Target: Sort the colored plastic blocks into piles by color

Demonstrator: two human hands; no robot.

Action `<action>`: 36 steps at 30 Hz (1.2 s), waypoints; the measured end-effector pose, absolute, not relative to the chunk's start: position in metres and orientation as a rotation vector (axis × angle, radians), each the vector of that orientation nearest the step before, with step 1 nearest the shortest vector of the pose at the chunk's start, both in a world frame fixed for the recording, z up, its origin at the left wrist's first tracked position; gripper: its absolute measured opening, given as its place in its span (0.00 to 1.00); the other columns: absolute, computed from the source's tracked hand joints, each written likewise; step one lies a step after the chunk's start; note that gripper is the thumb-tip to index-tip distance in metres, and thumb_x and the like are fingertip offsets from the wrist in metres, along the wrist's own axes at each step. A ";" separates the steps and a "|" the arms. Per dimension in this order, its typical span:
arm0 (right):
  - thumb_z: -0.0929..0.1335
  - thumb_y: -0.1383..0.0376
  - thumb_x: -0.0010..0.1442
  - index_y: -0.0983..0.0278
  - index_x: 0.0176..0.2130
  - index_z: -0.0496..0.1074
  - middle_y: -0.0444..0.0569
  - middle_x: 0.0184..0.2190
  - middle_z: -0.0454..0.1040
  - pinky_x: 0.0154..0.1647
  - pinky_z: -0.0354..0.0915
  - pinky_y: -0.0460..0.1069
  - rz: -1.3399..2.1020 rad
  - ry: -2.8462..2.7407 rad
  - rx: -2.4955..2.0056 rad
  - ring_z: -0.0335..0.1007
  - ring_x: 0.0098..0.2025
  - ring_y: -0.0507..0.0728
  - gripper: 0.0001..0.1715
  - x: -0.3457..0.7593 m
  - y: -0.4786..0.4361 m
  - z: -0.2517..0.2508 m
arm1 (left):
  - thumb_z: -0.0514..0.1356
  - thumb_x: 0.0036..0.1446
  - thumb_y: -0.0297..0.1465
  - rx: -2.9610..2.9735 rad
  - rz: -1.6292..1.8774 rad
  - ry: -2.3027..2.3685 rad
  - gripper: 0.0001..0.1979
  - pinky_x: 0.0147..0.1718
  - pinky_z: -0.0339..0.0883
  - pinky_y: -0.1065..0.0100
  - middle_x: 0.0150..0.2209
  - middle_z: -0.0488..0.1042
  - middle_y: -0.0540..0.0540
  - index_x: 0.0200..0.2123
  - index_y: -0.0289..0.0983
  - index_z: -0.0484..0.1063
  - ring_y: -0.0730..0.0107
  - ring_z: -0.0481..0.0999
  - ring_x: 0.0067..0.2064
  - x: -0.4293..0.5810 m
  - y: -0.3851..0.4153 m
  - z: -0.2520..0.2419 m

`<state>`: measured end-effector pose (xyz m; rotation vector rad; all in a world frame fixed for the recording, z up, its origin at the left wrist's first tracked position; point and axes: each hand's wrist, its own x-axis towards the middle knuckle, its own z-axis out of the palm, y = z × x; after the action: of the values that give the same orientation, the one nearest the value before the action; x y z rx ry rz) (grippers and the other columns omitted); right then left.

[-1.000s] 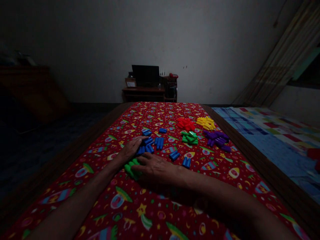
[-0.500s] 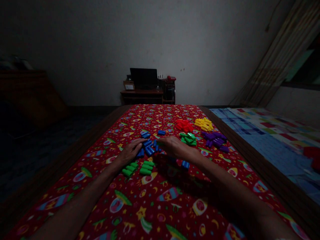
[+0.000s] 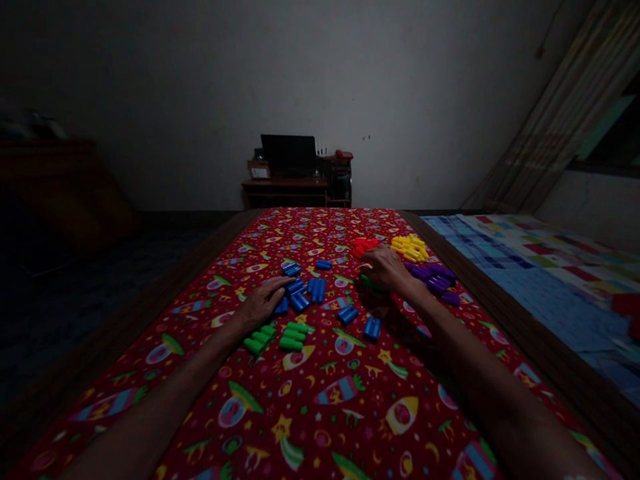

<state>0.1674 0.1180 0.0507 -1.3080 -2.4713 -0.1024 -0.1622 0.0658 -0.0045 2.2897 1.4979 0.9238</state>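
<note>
My left hand (image 3: 263, 303) rests with its fingers stretched out at the left side of a group of short blue tube-shaped pieces (image 3: 299, 300), fingertips touching some. My right hand (image 3: 387, 267) is over a pile of green tube-shaped pieces (image 3: 369, 283), its fingers curled down and mostly hiding it. Whatever is between these fingers cannot be made out. More green pieces (image 3: 293, 336) lie in two small groups near my left wrist. Separate blue pieces (image 3: 371, 328) are to the right of the blue group.
Red pieces (image 3: 364, 248), yellow pieces (image 3: 409, 248) and purple pieces (image 3: 435, 279) lie in piles around my right hand. A red patterned cloth (image 3: 320, 427) covers the long table. Beyond stands a desk with a monitor (image 3: 289, 155); a quilt (image 3: 505, 267) lies to the right.
My right hand has moved right, from beside the blue group to the green pile, uncovering blue pieces beneath its former place. My left hand has stayed where it was.
</note>
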 end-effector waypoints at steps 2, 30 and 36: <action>0.64 0.66 0.62 0.68 0.43 0.76 0.57 0.40 0.76 0.43 0.58 0.49 -0.029 -2.438 -1.273 0.68 0.42 0.57 0.14 0.152 0.108 0.063 | 0.45 0.61 0.48 2.295 0.913 1.498 0.30 0.58 0.63 0.56 0.56 0.73 0.40 0.53 0.36 0.72 0.56 0.71 0.57 -0.163 0.066 -0.005; 0.64 0.74 0.58 0.69 0.50 0.72 0.61 0.46 0.72 0.53 0.57 0.57 -0.135 -2.650 -1.261 0.63 0.51 0.63 0.20 0.158 0.084 0.049 | 0.47 0.60 0.45 2.309 0.890 1.508 0.28 0.58 0.63 0.56 0.56 0.72 0.38 0.54 0.34 0.72 0.54 0.70 0.58 -0.164 0.066 -0.006; 0.65 0.71 0.59 0.67 0.51 0.72 0.61 0.49 0.71 0.51 0.57 0.58 -0.170 -2.733 -1.374 0.63 0.52 0.65 0.19 0.150 0.076 0.061 | 0.48 0.60 0.43 2.318 0.881 1.492 0.28 0.58 0.62 0.56 0.56 0.71 0.37 0.54 0.32 0.71 0.54 0.70 0.58 -0.164 0.064 -0.004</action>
<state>0.1500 0.0765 0.0607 -1.3745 -2.7331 -0.1701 -0.1635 0.0642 -0.0036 2.3175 1.4922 0.8808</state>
